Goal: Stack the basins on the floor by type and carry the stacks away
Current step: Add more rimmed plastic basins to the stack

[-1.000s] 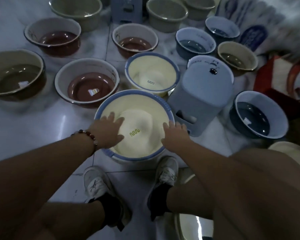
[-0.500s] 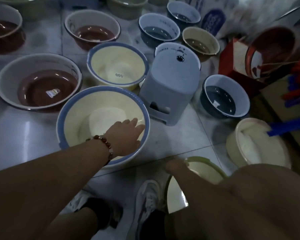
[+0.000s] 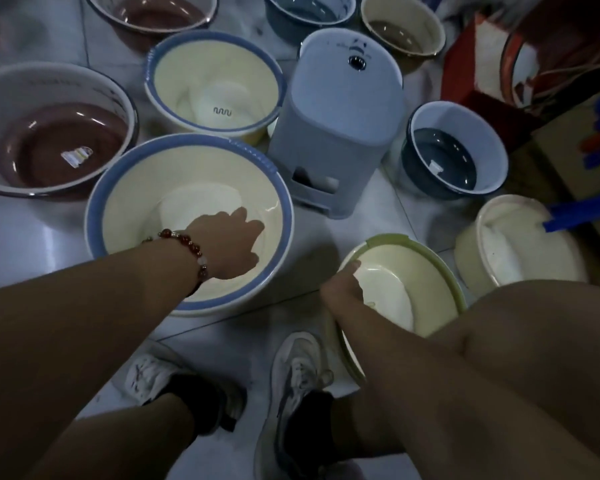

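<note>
Left hand (image 3: 231, 242) lies flat in blue-rimmed basin (image 3: 125, 188); right hand (image 3: 343, 289) pinches green-rimmed basin (image 3: 440, 268).

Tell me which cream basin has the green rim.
The green-rimmed basin gripped by the right hand; the two other cream basins have blue rims.

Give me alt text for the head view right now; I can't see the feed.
Seen from above, the left hand reaches into a big cream basin with a blue rim on the tiled floor, while the right hand grips the near rim of a green-rimmed cream basin. Brown, blue and cream basins and a grey-blue plastic stool surround them.
</note>
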